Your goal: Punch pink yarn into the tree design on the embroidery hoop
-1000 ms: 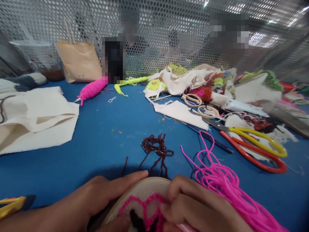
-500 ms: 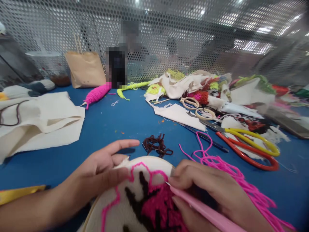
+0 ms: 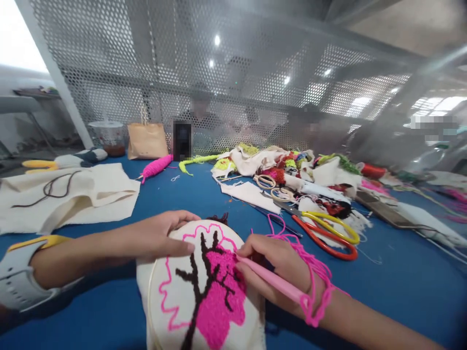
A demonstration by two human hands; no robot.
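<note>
My left hand [image 3: 173, 238] grips the upper left rim of an embroidery hoop [image 3: 151, 291], thumb on the cloth and fingers behind. The hoop is tilted up towards me and holds cream cloth with a dark brown tree, a pink outline and a patch of pink loops [image 3: 215, 316]. In my right hand [image 3: 280, 257] is a pink punch needle [image 3: 272, 278], its tip at the upper right of the pink patch; contact with the cloth is hard to tell. Pink yarn [image 3: 314, 311] hangs from the tool's rear end, and strands lie across my right wrist.
Red-and-yellow-handled scissors [image 3: 324, 243] lie right, beside a pile of cloth scraps and yarn [image 3: 251, 163]. Cream cloth [image 3: 109, 189] covers the left. Behind stand a paper bag [image 3: 148, 141], a lidded cup [image 3: 109, 138] and a pink yarn skein [image 3: 156, 167]. Dark brown yarn [image 3: 221, 218] peeks out behind the hoop.
The view has shifted, so more of the hoop and both forearms show. The hoop now hides most of the dark brown yarn. Both hands keep their holds.
</note>
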